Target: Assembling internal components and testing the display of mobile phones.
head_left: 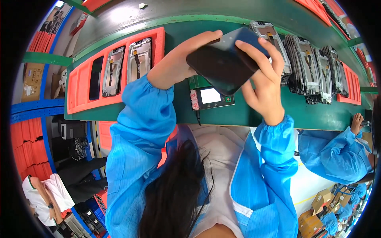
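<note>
Both my hands hold a dark, glossy phone screen (pixel 222 67) up and tilted above the bench. My left hand (pixel 178 59) grips its left end, with the thumb along the upper edge. My right hand (pixel 264 79) has its fingers bent over the right end, and the palm side is partly hidden. Below the phone screen sits a small black test box (pixel 216 101) with a lit white display, and a cable runs from its near left corner. A red-and-white piece (pixel 194 99) is fixed on the box's left side.
Left stands an orange foam tray (pixel 75 105) holding phone frames (pixel 114 71) and a dark panel (pixel 96 77). Stacked phone frames (pixel 303 65) line the right, beside another orange tray (pixel 351 85). A co-worker's blue sleeve (pixel 337 154) is at far right; another person (pixel 49 194) is lower left.
</note>
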`<action>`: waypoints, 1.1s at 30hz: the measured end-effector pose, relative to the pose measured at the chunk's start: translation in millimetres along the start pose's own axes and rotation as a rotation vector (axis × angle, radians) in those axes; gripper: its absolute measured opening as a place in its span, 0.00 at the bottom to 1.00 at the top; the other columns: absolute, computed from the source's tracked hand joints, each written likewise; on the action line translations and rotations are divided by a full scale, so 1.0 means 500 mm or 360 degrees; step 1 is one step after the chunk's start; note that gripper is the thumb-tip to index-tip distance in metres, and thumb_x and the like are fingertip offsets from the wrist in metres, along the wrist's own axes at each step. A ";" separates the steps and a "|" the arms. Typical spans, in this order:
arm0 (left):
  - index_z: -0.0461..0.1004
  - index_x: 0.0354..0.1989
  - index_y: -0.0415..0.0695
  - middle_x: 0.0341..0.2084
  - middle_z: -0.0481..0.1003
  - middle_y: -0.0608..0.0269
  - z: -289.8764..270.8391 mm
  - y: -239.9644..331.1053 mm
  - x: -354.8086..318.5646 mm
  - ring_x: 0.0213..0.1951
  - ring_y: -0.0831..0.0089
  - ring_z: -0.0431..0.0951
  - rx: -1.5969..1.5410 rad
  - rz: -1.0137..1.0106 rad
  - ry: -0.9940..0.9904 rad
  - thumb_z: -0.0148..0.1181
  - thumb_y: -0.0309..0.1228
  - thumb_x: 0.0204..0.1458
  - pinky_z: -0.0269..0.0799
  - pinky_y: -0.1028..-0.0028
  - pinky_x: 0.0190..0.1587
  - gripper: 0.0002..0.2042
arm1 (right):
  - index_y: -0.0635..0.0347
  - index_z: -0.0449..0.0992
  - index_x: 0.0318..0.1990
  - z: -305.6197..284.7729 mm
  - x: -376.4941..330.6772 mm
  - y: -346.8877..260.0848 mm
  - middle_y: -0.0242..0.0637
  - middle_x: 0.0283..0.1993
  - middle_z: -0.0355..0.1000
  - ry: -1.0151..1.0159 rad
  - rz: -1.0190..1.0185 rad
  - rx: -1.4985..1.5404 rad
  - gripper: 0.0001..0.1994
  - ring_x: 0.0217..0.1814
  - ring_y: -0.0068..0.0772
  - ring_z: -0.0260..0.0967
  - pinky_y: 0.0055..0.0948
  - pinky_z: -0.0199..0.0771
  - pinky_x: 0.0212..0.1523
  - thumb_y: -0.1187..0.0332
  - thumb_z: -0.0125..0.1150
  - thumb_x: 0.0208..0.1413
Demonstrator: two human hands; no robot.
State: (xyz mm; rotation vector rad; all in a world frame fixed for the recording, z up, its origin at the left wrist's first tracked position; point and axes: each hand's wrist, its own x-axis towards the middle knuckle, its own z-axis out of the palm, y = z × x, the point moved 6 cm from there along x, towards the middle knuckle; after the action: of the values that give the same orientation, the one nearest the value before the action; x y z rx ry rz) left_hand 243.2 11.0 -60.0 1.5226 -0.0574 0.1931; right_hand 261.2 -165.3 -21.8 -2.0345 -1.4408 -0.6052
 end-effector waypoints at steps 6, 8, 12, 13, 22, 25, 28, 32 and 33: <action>0.70 0.49 0.38 0.34 0.74 0.69 0.038 -0.014 -0.010 0.35 0.82 0.72 -0.0480 -0.0336 0.0060 0.43 0.33 0.60 0.68 0.79 0.38 0.15 | 0.61 0.76 0.48 0.010 -0.051 -0.010 0.44 0.65 0.59 -0.0087 0.0159 -0.0184 0.19 0.69 0.55 0.46 0.45 0.48 0.66 0.76 0.57 0.44; 0.70 0.49 0.38 0.34 0.74 0.69 0.032 -0.027 -0.004 0.35 0.83 0.72 -0.0467 -0.0258 0.0078 0.42 0.32 0.60 0.67 0.79 0.38 0.15 | 0.59 0.76 0.49 0.015 -0.109 -0.016 0.48 0.67 0.54 0.0018 0.0379 -0.0086 0.20 0.69 0.56 0.44 0.47 0.48 0.66 0.72 0.59 0.44; 0.70 0.49 0.36 0.34 0.74 0.69 0.028 -0.035 -0.003 0.35 0.84 0.71 -0.0401 -0.0036 0.0144 0.40 0.30 0.60 0.66 0.80 0.37 0.15 | 0.57 0.77 0.49 0.028 -0.174 -0.047 0.52 0.69 0.47 -0.0065 0.0521 0.0221 0.21 0.69 0.57 0.43 0.49 0.47 0.66 0.64 0.61 0.45; 0.70 0.48 0.36 0.34 0.74 0.69 0.028 -0.031 -0.003 0.35 0.84 0.71 -0.0368 0.0048 0.0175 0.39 0.29 0.59 0.66 0.80 0.37 0.15 | 0.56 0.77 0.49 0.031 -0.181 -0.049 0.53 0.69 0.47 -0.0085 0.0472 0.0220 0.21 0.69 0.58 0.44 0.49 0.47 0.66 0.62 0.61 0.45; 0.69 0.49 0.35 0.35 0.74 0.68 0.016 -0.046 -0.012 0.37 0.84 0.70 -0.0271 0.0085 0.0325 0.39 0.29 0.59 0.65 0.81 0.40 0.15 | 0.50 0.78 0.49 0.044 -0.188 -0.053 0.52 0.68 0.49 -0.0207 0.0393 0.0208 0.21 0.67 0.59 0.46 0.51 0.48 0.66 0.58 0.61 0.45; 0.69 0.48 0.35 0.36 0.74 0.67 0.018 -0.043 -0.009 0.37 0.83 0.70 -0.0352 0.0127 0.0312 0.39 0.29 0.59 0.65 0.81 0.41 0.15 | 0.51 0.79 0.48 0.043 -0.187 -0.053 0.51 0.67 0.50 -0.0138 0.0387 0.0197 0.21 0.67 0.59 0.47 0.51 0.49 0.66 0.59 0.61 0.44; 0.69 0.48 0.34 0.36 0.74 0.66 0.020 -0.042 -0.018 0.38 0.82 0.71 -0.0444 0.0131 0.0291 0.39 0.28 0.59 0.65 0.80 0.42 0.16 | 0.53 0.79 0.47 0.038 -0.182 -0.062 0.51 0.66 0.52 -0.0089 0.0335 0.0144 0.20 0.66 0.58 0.49 0.50 0.50 0.65 0.61 0.62 0.44; 0.69 0.48 0.33 0.37 0.73 0.64 0.027 -0.040 -0.025 0.39 0.81 0.71 -0.0496 0.0153 0.0251 0.39 0.28 0.58 0.65 0.80 0.43 0.16 | 0.58 0.78 0.47 0.033 -0.186 -0.056 0.51 0.63 0.58 -0.0010 0.0455 0.0243 0.20 0.62 0.55 0.55 0.47 0.56 0.62 0.66 0.61 0.44; 0.69 0.48 0.33 0.37 0.73 0.64 0.030 -0.036 -0.029 0.39 0.81 0.71 -0.0458 0.0190 0.0253 0.39 0.28 0.57 0.66 0.79 0.43 0.16 | 0.59 0.77 0.47 0.030 -0.188 -0.053 0.51 0.61 0.59 0.0037 0.0489 0.0262 0.19 0.61 0.54 0.57 0.46 0.58 0.61 0.68 0.61 0.44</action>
State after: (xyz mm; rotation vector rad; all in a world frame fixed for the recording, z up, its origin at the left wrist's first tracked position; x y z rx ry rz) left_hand 233.3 -5.8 -79.0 1.2137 -0.0474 0.3844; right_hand 206.7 -213.1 -89.1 -2.0532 -1.0949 -0.3675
